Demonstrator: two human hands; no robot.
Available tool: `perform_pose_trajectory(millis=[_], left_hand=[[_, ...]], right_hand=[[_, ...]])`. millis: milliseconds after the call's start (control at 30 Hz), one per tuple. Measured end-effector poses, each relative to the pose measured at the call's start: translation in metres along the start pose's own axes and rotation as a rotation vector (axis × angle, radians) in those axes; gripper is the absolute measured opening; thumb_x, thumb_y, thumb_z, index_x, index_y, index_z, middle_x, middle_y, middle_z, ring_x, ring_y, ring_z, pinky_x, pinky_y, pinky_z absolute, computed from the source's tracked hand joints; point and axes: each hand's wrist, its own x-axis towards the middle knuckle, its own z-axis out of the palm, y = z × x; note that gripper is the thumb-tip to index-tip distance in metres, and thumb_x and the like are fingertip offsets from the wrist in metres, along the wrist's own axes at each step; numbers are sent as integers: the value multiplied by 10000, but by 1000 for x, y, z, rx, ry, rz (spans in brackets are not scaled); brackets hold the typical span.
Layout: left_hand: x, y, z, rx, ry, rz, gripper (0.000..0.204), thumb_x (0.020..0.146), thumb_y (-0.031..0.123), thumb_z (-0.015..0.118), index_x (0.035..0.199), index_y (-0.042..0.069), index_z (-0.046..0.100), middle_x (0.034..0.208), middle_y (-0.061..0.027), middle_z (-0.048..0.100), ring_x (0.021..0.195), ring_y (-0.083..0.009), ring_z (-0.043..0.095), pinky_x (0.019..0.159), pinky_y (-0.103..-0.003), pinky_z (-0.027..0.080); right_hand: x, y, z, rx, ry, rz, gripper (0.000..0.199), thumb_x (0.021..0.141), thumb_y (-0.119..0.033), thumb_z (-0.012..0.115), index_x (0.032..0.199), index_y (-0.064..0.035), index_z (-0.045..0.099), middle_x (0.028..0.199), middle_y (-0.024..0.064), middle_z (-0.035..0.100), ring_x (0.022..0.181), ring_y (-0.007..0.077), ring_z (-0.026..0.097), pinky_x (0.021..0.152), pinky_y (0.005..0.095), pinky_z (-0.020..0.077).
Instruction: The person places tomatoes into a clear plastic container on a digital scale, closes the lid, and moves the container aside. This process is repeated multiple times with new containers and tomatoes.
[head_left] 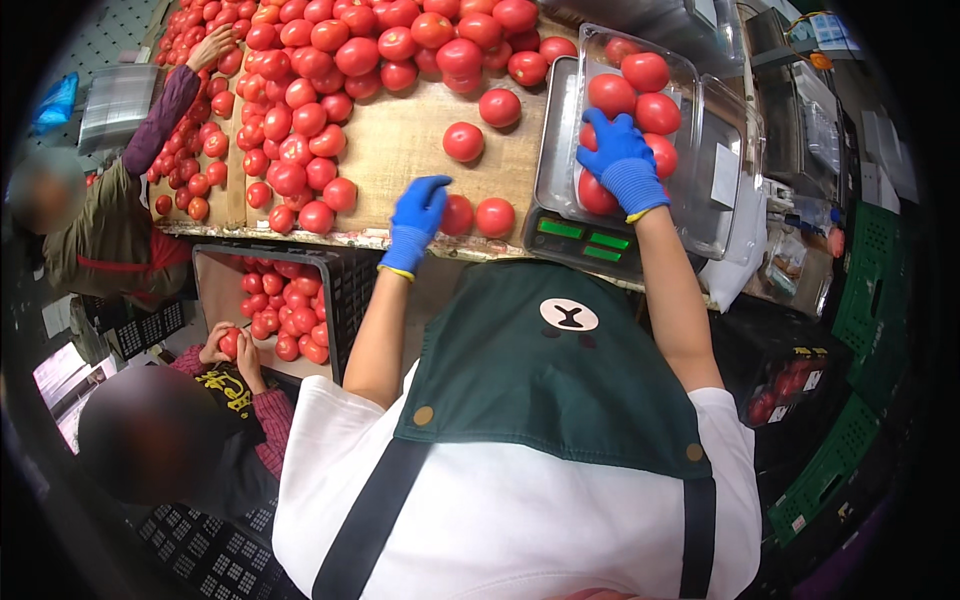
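Gripping or not, I can't tell: my right hand (622, 160) touches tomatoes (656, 113) in a clear tray (686, 75), my left hand (415, 218) is by loose tomatoes (495, 217) on the wood table (390, 150), green crates (863, 290) off right.

Open lane of bare tabletop (395, 150) between tomato heap (298, 118) at left and scale (553, 190) at right, two loose tomatoes (463, 142) within lane, two near-edge tomatoes (495, 216) between left hand (417, 212) and scale, tray (690, 125) open above, walled at sides

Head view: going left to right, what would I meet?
Blue bag, black crate of tomatoes, left hand, rightmost tomato along the near edge of the table, right hand, white label, upper green crate.
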Motion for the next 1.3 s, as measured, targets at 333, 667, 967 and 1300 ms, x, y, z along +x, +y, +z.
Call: perform_pose_trajectory(millis=[333, 667, 967, 1300], left_hand=[[34, 71, 46, 161, -171, 394, 634, 709, 229, 748, 1244, 77, 443, 1203, -171, 492, 1091, -346, 514, 916, -418, 445], [78, 194, 91, -55, -345, 798, 490, 837, 270, 644, 1256, 93, 462, 1179, -101, 527, 1099, -255, 508, 868, -340, 448], [41, 82, -5, -282, -314, -105, 413, 826, 193, 679, 1189, 72, 524, 1061, -91, 594, 991, -192, 565, 860, -312, 467], [214, 165, 87, -184, -122, 534, 427, 881, 348, 596, 1155, 21, 573, 1133, -157, 588, 1008, -270, 590, 879, -339, 455]], right_hand=[[-53, 14, -44, 626, 480, 170, 618, 742, -290, 735, 1215, -97, 387, 1138, 184, 524, 1015, 364, 557, 846, 425, 461], [-122, 20, -85, 923, 804, 198, 611, 831, -268, 687, 1302, -44, 368, 1202, 163, 507, 1048, 275, 551, 908, 362, 450], [-192, 10, -7, 1679, -50, 178, 385, 949, -178, 513, 1299, -27, 462, 1100, 124, 613, 950, 160, 613, 831, 272, 493], [-164, 127, 31, 1877, 504, 728, 233, 924, -305, 550, 989, -86, 597, 583, -1, 472, 413, 54, 390, 370, 205, 263]])
